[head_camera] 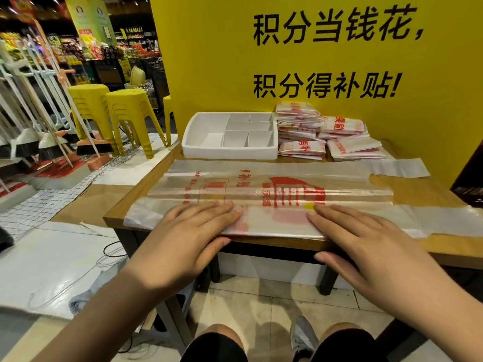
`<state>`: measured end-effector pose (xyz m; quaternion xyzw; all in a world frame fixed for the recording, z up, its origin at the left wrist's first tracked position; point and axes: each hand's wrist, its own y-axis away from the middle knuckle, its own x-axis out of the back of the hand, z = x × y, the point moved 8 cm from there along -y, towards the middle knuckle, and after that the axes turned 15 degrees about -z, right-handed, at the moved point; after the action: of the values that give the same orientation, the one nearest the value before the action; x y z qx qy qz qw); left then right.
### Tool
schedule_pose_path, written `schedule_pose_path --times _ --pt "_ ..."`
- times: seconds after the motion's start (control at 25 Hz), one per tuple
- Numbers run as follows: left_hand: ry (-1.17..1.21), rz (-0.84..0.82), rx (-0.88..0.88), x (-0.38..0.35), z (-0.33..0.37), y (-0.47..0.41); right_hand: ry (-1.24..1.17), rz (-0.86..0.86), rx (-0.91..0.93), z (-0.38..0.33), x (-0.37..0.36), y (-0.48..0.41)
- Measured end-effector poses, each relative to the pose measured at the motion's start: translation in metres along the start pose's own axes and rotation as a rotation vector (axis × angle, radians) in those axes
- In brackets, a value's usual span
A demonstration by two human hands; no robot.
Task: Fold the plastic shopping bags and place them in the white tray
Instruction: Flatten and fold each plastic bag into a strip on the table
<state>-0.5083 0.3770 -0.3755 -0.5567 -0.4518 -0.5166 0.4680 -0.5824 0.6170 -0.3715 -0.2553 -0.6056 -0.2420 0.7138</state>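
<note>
A clear plastic shopping bag [274, 189] with red print lies spread lengthwise across the wooden table [423, 189], its near long edge folded over. My left hand [188, 236] presses flat on the folded edge at the left, fingers straight, thumb below the table's front edge. My right hand [366, 246] presses flat on the same fold at the right. The white tray [230, 150] with several compartments stands behind the bag at the back left. Folded bags [321, 131] are piled to the right of the tray.
A yellow wall panel [222, 61] with black lettering rises directly behind the table. Yellow stools [125, 111] and brooms [52, 126] stand on the floor to the left. A dark box [470, 178] sits at the table's right edge. Cables lie on the floor.
</note>
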Motion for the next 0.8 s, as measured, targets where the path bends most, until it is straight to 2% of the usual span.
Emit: schedule_pose_path --times 0.12,0.2,0.32,0.52,0.64,0.8 --pt "0.017 0.044 -0.075 0.012 -0.002 0.007 -0.037 0.107 0.049 0.006 0.017 0.008" --pt "0.014 0.025 -0.1 0.018 -0.002 0.007 -0.043 0.097 0.072 0.009 0.024 0.008" --pt "0.005 -0.034 -0.106 0.024 -0.003 0.002 -0.045 0.01 0.083 0.019 0.028 0.002" --pt "0.072 -0.328 -0.09 0.018 -0.012 -0.011 -0.077 -0.25 0.146 0.027 0.024 -0.01" --pt "0.02 -0.402 -0.052 0.018 -0.012 -0.017 -0.045 -0.247 0.203 0.016 0.031 -0.008" --pt "-0.024 -0.394 -0.083 0.022 -0.011 -0.018 0.02 -0.213 0.21 0.009 0.036 -0.01"
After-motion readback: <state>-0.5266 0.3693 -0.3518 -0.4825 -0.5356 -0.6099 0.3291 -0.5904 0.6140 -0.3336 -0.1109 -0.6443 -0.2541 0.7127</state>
